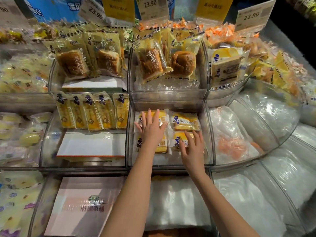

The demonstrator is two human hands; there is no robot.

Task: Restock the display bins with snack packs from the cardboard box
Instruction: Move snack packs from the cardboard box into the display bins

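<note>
Head view: left hand fingers straight and splayed, pressing flat the toast pack under them; right hand fingers spread, touching second toast pack beneath. I read it as squaring a flat layer in the clear bin. Cardboard box unseen.

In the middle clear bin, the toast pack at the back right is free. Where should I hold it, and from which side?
Probably from above: the toast pack lies flat, label up, hemmed by the bin wall on its right and neighbouring packs. Pinch its front and back edges between thumb and fingers.
</note>
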